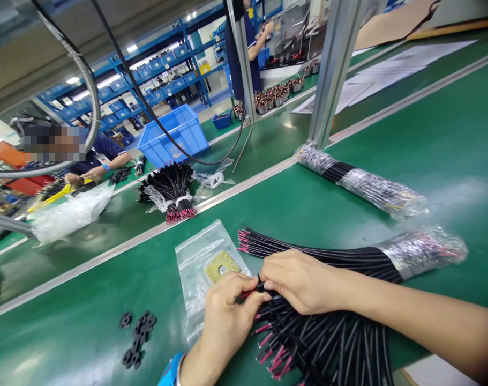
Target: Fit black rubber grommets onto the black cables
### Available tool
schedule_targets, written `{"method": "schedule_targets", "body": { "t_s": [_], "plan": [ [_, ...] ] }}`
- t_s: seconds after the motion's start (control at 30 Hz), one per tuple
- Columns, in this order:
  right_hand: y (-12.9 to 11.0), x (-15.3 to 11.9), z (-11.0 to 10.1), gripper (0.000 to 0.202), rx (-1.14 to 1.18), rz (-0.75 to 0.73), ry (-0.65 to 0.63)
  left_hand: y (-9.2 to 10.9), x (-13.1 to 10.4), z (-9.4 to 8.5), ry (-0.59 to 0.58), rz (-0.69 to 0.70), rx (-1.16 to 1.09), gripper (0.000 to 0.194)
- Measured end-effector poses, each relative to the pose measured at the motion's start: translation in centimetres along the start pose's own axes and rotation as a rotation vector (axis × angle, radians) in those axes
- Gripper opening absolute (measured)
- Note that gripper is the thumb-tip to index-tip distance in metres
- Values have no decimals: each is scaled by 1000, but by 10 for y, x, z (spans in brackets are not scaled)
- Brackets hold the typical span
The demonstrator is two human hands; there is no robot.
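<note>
Just above the green bench my left hand (231, 303) is closed in a pinch at the red-wired end of a black cable (247, 294). Fingertip to fingertip with it, my right hand (302, 280) grips the same cable, where a small black part (261, 284) shows between the fingers. Much of that part is hidden. Below my hands spreads a heap of black cables (340, 343) with red wire ends, several bearing black pieces. Behind them lies a partly wrapped cable bundle (348, 258). Loose black plastic parts (141, 335) rest at the left.
A clear zip bag (197, 252) lies under a yellowish square plate (222, 266) with a hole. Another wrapped bundle (360, 182) sits farther back. A metal post (334, 69) rises from the bench. Beyond are tied cables (173, 187), a blue bin (173, 134) and two people working.
</note>
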State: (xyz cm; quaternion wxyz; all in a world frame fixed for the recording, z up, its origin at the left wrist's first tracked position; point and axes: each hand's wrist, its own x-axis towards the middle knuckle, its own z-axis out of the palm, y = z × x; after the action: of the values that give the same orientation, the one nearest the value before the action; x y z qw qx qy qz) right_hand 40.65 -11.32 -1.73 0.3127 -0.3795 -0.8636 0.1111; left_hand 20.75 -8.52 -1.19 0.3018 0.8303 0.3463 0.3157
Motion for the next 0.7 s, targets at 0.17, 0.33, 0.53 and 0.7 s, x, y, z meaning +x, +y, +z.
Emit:
{"method": "schedule_targets", "body": {
  "t_s": [0.17, 0.33, 0.53, 0.7],
  "plan": [
    [0, -1, 1, 23, 36, 10, 7, 3, 4, 6, -4, -52, -32, 11],
    [0, 0, -1, 21, 70, 82, -13, 2, 1, -3, -53, -131, -73, 22],
    [0, 1, -1, 22, 50, 102, -46, 0, -5, -3, 12, -230, -281, 20],
    [0, 1, 0, 22, 56, 107, -31, 0, -1, 3, 9, -207, -191, 12]
  ]
}}
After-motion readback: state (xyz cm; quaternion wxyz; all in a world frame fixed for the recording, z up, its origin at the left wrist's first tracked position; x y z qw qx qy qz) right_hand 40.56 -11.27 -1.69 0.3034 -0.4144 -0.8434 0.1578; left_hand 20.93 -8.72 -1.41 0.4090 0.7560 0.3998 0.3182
